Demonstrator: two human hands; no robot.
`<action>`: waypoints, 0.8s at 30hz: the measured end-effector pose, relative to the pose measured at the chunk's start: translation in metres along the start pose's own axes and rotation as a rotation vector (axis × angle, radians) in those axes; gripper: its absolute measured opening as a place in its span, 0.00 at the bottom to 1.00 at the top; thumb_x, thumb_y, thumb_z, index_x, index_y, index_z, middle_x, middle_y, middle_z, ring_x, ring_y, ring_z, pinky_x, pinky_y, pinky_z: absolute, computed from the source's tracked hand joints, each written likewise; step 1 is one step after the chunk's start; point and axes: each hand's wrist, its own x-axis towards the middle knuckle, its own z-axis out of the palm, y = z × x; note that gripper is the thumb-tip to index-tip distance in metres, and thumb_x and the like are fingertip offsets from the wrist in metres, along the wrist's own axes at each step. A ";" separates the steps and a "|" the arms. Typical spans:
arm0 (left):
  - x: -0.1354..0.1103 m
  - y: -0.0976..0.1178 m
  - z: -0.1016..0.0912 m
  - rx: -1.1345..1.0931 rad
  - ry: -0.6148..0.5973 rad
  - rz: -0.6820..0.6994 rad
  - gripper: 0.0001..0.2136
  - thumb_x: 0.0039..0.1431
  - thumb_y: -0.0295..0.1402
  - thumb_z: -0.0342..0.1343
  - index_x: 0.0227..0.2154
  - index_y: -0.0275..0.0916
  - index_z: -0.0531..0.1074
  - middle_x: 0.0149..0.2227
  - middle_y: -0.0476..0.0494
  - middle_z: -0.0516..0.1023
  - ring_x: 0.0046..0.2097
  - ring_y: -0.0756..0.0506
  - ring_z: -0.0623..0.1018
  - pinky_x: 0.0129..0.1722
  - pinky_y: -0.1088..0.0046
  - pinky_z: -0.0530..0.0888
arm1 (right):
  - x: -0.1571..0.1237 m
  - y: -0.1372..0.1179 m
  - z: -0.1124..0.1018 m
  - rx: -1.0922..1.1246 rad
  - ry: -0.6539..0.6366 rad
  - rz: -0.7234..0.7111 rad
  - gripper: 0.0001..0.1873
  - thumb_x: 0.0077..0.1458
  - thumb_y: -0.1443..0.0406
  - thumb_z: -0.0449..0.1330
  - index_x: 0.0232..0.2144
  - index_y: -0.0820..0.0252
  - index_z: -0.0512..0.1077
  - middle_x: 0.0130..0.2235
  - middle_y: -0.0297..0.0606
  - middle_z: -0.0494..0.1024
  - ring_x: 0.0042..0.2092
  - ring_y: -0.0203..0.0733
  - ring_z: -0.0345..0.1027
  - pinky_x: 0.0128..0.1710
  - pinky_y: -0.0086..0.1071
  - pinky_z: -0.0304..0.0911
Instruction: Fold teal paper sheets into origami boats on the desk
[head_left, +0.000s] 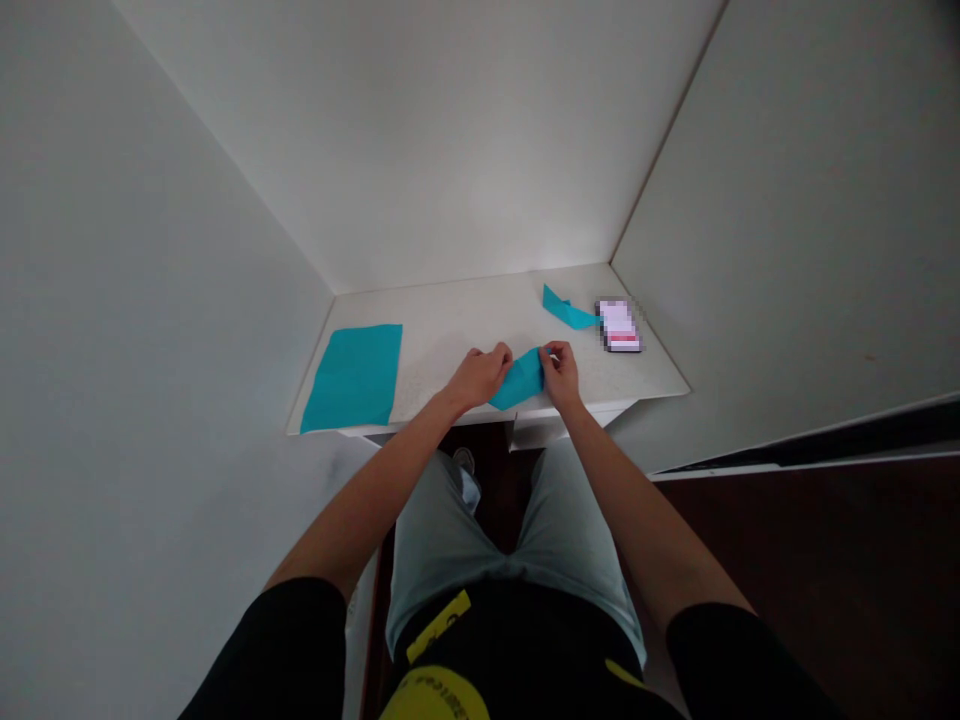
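Observation:
A folded piece of blue paper [521,381] is held between my two hands at the front edge of the white table. My left hand [484,375] grips its left side, the fingers curled and closed. On the opposite side, my right hand [559,372] pinches the paper's right end between thumb and fingers. Behind my right hand lies a folded blue paper boat [568,310], its right tip touching a phone. The underside of the paper in my hands is hidden.
A flat stack or sheet of blue paper [354,376] lies at the table's left end. The phone [619,325], its screen lit and blurred, rests at the right. White walls close in the table [442,320] at the back and both sides.

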 end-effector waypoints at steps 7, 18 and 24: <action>-0.010 -0.035 -0.006 -0.279 0.022 0.003 0.12 0.65 0.40 0.67 0.47 0.41 0.77 0.45 0.43 0.85 0.46 0.40 0.83 0.48 0.65 0.76 | 0.001 -0.001 0.000 -0.002 0.033 -0.033 0.17 0.61 0.48 0.64 0.40 0.51 0.69 0.33 0.31 0.70 0.33 0.41 0.63 0.33 0.35 0.63; -0.054 -0.063 0.003 -0.050 0.270 -0.012 0.11 0.69 0.28 0.59 0.48 0.45 0.84 0.52 0.41 0.87 0.55 0.40 0.83 0.59 0.57 0.75 | -0.003 -0.011 0.002 0.116 -0.020 0.034 0.24 0.63 0.39 0.61 0.40 0.51 0.68 0.34 0.32 0.76 0.35 0.42 0.74 0.31 0.34 0.66; -0.082 -0.059 0.021 0.083 0.285 0.030 0.15 0.74 0.31 0.57 0.56 0.55 0.83 0.62 0.44 0.83 0.67 0.40 0.76 0.67 0.52 0.70 | -0.005 -0.013 0.000 -0.032 -0.047 -0.032 0.23 0.61 0.41 0.64 0.39 0.52 0.72 0.43 0.40 0.77 0.44 0.46 0.74 0.34 0.35 0.70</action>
